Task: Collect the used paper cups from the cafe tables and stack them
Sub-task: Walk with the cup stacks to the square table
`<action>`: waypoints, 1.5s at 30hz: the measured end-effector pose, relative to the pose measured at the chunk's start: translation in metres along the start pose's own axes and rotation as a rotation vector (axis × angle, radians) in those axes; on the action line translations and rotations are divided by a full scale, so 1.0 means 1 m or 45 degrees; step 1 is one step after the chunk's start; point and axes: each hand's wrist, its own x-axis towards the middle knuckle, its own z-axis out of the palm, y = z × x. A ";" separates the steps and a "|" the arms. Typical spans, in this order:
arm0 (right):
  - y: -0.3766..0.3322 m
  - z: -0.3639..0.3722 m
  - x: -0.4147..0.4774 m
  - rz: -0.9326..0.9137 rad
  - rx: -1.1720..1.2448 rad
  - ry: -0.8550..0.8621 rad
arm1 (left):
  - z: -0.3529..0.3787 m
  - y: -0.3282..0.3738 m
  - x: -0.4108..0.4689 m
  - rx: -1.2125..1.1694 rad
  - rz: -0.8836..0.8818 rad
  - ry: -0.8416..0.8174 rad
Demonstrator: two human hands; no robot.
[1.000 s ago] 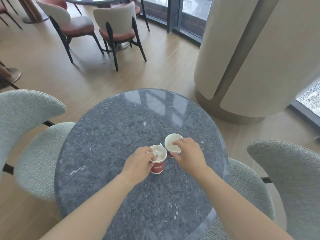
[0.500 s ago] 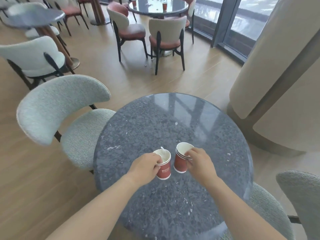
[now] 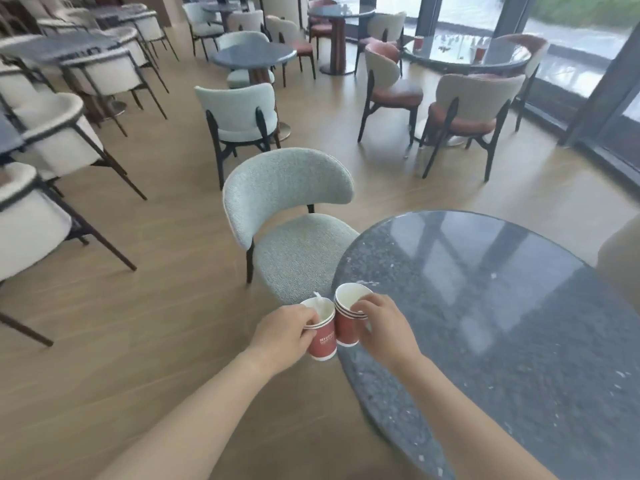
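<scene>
Cups of red paper with white insides are held side by side and touching, in the air at the near left edge of the round dark worktop (image 3: 502,306): the left cup (image 3: 323,341) carries a crumpled white scrap (image 3: 320,303) that pokes above its rim, and the right cup (image 3: 346,329) shows several rims close under one another, like cups nested. Each grip is closed on its cup, the left hand (image 3: 284,329) wrapped round the wall below the rim, the right hand (image 3: 384,327) with fingers curled over the rim. Just beyond them a pale grey upholstered chair (image 3: 287,209) stands against the worktop's left side on the wooden floor (image 3: 156,306).
</scene>
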 end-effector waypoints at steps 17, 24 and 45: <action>-0.267 0.156 0.044 -0.545 0.118 -0.359 | -0.100 -0.210 -0.192 -0.153 -0.721 0.481; -0.337 0.195 0.069 -0.731 0.190 -0.416 | -0.125 -0.262 -0.227 -0.204 -0.906 0.634; -0.479 0.320 0.306 -0.905 0.264 -0.509 | -0.242 -0.487 -0.130 -0.224 -1.038 0.707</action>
